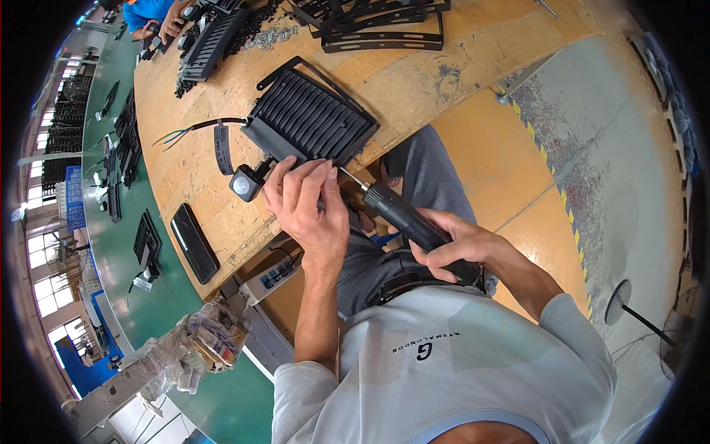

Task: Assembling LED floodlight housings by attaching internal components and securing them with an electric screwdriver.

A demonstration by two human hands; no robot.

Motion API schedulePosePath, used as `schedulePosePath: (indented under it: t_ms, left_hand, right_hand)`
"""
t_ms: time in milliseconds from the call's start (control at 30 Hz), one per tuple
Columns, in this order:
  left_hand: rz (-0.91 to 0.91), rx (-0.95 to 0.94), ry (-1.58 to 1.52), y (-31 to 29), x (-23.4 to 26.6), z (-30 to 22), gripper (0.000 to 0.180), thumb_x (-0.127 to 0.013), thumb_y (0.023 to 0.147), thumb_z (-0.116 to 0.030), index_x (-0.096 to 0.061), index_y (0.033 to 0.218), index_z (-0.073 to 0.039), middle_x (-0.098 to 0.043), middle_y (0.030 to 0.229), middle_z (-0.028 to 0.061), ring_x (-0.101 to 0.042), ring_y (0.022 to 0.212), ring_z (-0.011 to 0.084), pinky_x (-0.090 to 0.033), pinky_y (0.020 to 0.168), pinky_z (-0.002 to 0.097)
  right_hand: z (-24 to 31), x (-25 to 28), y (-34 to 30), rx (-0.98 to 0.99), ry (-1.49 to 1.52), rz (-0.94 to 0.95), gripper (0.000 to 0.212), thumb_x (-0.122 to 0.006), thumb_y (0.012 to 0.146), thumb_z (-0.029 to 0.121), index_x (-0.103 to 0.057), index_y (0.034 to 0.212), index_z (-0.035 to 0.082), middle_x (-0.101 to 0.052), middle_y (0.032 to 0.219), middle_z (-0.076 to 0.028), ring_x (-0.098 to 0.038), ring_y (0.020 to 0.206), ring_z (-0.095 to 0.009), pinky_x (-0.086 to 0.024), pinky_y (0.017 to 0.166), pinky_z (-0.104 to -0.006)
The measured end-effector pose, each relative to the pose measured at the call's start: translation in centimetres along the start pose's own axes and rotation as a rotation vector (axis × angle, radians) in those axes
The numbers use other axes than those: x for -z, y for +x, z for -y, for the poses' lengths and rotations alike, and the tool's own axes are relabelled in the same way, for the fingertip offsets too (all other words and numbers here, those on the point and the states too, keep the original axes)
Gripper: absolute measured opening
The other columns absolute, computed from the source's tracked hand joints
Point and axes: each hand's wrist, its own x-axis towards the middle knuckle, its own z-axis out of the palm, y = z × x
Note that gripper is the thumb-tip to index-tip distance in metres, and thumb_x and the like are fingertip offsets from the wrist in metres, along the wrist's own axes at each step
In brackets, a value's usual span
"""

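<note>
A black finned floodlight lies on the wooden table near its edge, fins up, with a U-shaped bracket along its far side. From its left end runs a cable with bare coloured wires and a tag. A motion sensor with a pale lens juts from its near side. My left hand is closed in a pinch at the floodlight's near corner; what the fingertips hold is hidden. In my right hand is a black electric screwdriver, its bit pointing at that corner beside my left fingertips.
A black phone lies at the table's left edge. Several brackets, more floodlights and loose screws lie farther back. Another person's hand works at the far left. A green conveyor runs along the left.
</note>
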Motion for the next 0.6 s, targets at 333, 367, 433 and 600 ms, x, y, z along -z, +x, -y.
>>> schedulePosePath:
  t_ms: [333, 367, 433, 600]
  left_hand:
    - [-0.046, 0.031, 0.011, -0.3, -0.4, -0.5, 0.013, -0.078, 0.079, -0.002, -0.073, 0.091, -0.005, -0.073, 0.096, 0.0073, -0.061, 0.106, 0.0325, -0.044, 0.099, 0.0445]
    - [-0.036, 0.024, 0.009, -0.2, -0.4, -0.5, 0.013, -0.078, 0.079, -0.002, -0.073, 0.091, -0.005, -0.073, 0.096, 0.0075, -0.061, 0.106, 0.0324, -0.044, 0.099, 0.0448]
    - [-0.035, 0.021, 0.027, -0.2, -0.3, -0.7, 0.013, -0.078, 0.079, -0.002, -0.073, 0.091, -0.005, -0.072, 0.096, 0.0077, -0.061, 0.106, 0.0325, -0.045, 0.098, 0.0451]
    - [-0.030, -0.003, 0.087, -0.5, -0.3, -0.7, 0.014, -0.078, 0.079, -0.001, -0.073, 0.092, -0.005, -0.072, 0.095, 0.0081, -0.062, 0.106, 0.0326, -0.047, 0.097, 0.0448]
  right_hand:
    - [-1.5, 0.1, 0.3, 0.117, -0.426, -0.121, 0.052, -0.082, 0.086, 0.018, -0.043, 0.117, 0.002, -0.055, 0.084, -0.003, -0.056, 0.055, -0.009, -0.045, 0.048, -0.0256]
    - [-1.4, 0.1, 0.2, 0.116, -0.427, -0.119, 0.052, -0.082, 0.086, 0.018, -0.043, 0.117, 0.002, -0.055, 0.084, -0.003, -0.056, 0.055, -0.009, -0.045, 0.048, -0.0256]
    - [-1.2, 0.0, 0.2, 0.110, -0.436, -0.140, 0.053, -0.083, 0.085, 0.020, -0.044, 0.116, 0.002, -0.056, 0.084, -0.003, -0.057, 0.056, -0.009, -0.046, 0.048, -0.0254]
    - [-1.3, -0.2, 0.3, 0.092, -0.452, -0.157, 0.053, -0.083, 0.084, 0.022, -0.045, 0.115, 0.002, -0.056, 0.081, -0.003, -0.056, 0.055, -0.009, -0.046, 0.049, -0.0254]
